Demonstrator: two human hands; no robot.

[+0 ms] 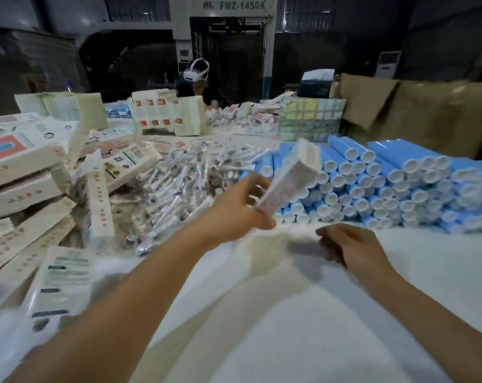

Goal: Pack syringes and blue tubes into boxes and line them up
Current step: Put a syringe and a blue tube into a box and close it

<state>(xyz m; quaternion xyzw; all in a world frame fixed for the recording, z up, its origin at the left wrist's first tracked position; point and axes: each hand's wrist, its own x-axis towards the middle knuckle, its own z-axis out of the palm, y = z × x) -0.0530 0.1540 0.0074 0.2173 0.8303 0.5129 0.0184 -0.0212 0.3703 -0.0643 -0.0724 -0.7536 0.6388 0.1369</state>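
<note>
In the head view, the left hand holds a box by its lower end, the thumb and fingers pinching it, and the box is tilted up and away above the white table, in front of the blue tubes. The box is blurred, so I cannot tell if its end is closed. The right hand hovers low over the table, its fingers loosely curled and holding nothing. The blue tubes lie stacked in a wide pile on the right, their white caps toward the camera. Between the tubes and the left side lies a heap of wrapped syringes. More boxes lie in a loose pile at the left, some overlapping. Behind stand bundled flat cartons and a brown cardboard carton. A person wearing a white headset sits across the table.
</note>
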